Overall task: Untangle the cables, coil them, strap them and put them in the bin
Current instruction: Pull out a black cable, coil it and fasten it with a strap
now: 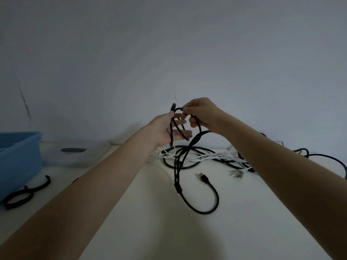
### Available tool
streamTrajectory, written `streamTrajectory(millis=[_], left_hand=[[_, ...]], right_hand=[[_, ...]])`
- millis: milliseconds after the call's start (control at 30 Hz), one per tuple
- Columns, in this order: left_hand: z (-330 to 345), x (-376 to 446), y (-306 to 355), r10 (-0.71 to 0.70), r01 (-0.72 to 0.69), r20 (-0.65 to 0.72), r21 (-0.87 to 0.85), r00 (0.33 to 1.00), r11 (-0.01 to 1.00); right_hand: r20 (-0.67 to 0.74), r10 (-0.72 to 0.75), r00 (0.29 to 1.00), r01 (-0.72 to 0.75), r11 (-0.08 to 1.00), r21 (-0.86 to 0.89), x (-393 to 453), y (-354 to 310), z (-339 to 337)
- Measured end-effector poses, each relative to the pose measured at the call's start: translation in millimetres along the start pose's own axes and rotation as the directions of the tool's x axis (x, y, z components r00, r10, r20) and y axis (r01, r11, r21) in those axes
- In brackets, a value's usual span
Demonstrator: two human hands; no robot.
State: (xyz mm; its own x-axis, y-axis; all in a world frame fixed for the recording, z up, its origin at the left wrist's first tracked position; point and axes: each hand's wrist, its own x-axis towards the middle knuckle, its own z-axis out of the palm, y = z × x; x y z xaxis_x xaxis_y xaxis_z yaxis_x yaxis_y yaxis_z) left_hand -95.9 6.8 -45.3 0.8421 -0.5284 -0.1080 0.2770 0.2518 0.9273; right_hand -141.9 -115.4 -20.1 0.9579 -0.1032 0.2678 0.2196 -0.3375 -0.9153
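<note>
Both hands, left (170,128) and right (201,114), grip a black cable (195,142), coiling it above the tabletop tangle; more loops likely follow.

A white table (234,222) carries tangled cables (189,158), black straps (22,194) and a blue bin (18,156).

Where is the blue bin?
In the head view, the blue bin sits at the table's far left edge, beside a clear lid, with black straps lying just in front.

Matt black rubbery cable (195,177), bright metal plug tip (199,174); smooth blue plastic bin (20,158) at left; smooth pale tabletop (225,231).
</note>
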Motion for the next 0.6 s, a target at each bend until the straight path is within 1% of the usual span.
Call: streamTrajectory(millis=[100,167,233,267,333,367,433,467,500,533,567,600], left_hand=[[8.4,-6.8,-0.1,0.013,-0.011,0.035,-0.051,0.999,0.999],[11.0,-7.3,-1.4,0.033,-0.032,0.035,-0.016,0.999,0.999],[9.4,-5.3,1.8,0.053,-0.053,-0.007,0.051,0.999,0.997],[8.7,-3.9,3.2,0.065,-0.062,-0.037,0.076,0.997,0.995],[7.8,-0.1,7.3,0.095,-0.089,-0.092,0.065,0.991,0.994],[8.5,2.0,9.8,0.102,-0.100,-0.091,0.029,0.991,0.995],[12.2,3.5,15.7,0.113,-0.115,-0.036,-0.058,0.993,0.992],[14.1,3.8,17.7,0.118,-0.120,-0.027,-0.083,0.993,0.989],[15.5,4.5,20.0,0.141,-0.143,-0.031,-0.089,0.990,0.986],[17.6,4.2,21.9,0.185,-0.188,-0.049,-0.081,0.982,0.979],[18.9,4.1,23.3,0.242,-0.247,-0.065,-0.072,0.968,0.966],[20.0,2.7,24.9,0.297,-0.302,-0.077,-0.066,0.952,0.951]], right_hand=[[0.003,-0.043,0.999,0.043,0.998,0.053,-5.5,5.9,0.7],[0.048,-0.041,0.998,0.037,0.995,0.088,-11.1,7.8,-0.3],[0.149,-0.016,0.989,0.001,0.995,0.099,-17.1,9.4,-2.0],[0.222,0.002,0.975,-0.026,0.994,0.106,-20.1,10.4,-2.7],[0.366,0.013,0.930,-0.075,0.985,0.154,-24.7,13.0,-2.6],[0.407,0.000,0.913,-0.079,0.981,0.179,-26.3,15.1,-2.0],[0.394,-0.052,0.918,-0.024,0.982,0.186,-25.2,20.0,-0.6],[0.364,-0.084,0.928,0.025,0.986,0.163,-23.9,23.1,-0.4],[0.341,-0.117,0.933,0.088,0.991,0.100,-22.9,25.2,-0.3],[0.327,-0.150,0.933,0.167,0.986,-0.021,-22.0,26.7,-0.2],[0.325,-0.183,0.928,0.250,0.952,-0.178,-21.9,27.6,-0.1],[0.323,-0.208,0.923,0.315,0.891,-0.327,-20.9,29.2,-0.3]])
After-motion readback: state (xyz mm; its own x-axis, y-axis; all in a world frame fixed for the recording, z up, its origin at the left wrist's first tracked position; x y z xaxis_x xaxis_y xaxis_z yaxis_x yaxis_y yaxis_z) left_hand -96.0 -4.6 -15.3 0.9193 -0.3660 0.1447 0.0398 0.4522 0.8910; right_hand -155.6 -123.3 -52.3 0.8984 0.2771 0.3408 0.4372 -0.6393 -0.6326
